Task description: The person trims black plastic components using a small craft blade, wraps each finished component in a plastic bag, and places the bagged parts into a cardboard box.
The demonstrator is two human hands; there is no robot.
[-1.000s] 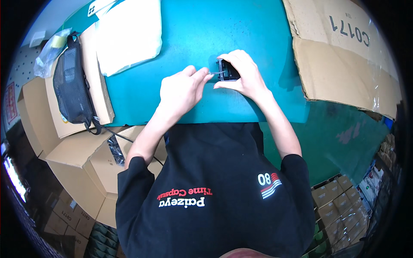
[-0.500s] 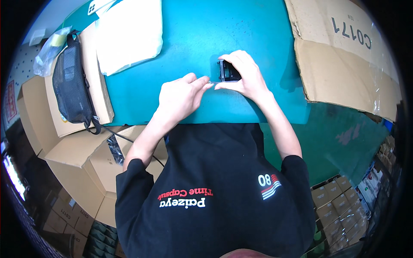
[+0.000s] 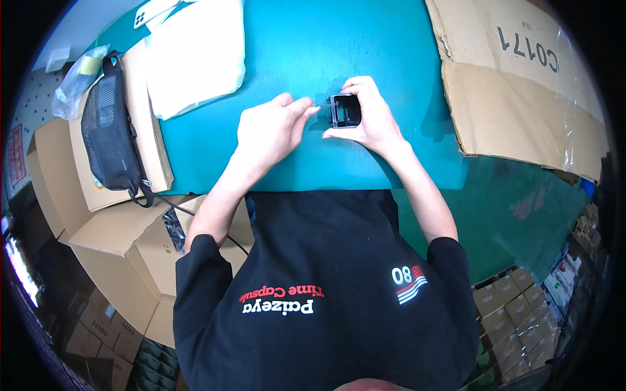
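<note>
My right hand (image 3: pixel 378 122) grips a small black box-shaped plastic case (image 3: pixel 346 112) by its right side, thumb at the near edge and fingers at the far edge. The hollow inside of the case faces up, and small projections stand along its left edge. Just to the left, my left hand (image 3: pixel 268 129) is closed in a pinch, its fingertips a little apart from the case. A tiny thin piece seems to poke out of the pinch, too small to name. Both hands are over the green tabletop (image 3: pixel 306 52).
A white bag (image 3: pixel 195 58) lies at the back left, beside a black mesh pouch (image 3: pixel 109 127) on flat cardboard. A large cardboard flap (image 3: pixel 521 98) covers the right side. An open carton (image 3: pixel 117 228) stands below the left table edge, with a black cable (image 3: pixel 237 242) across it.
The case has tilted in my right hand so that its hollow inside shows more. My left fingertips have shifted slightly up and left, away from its near left corner.
</note>
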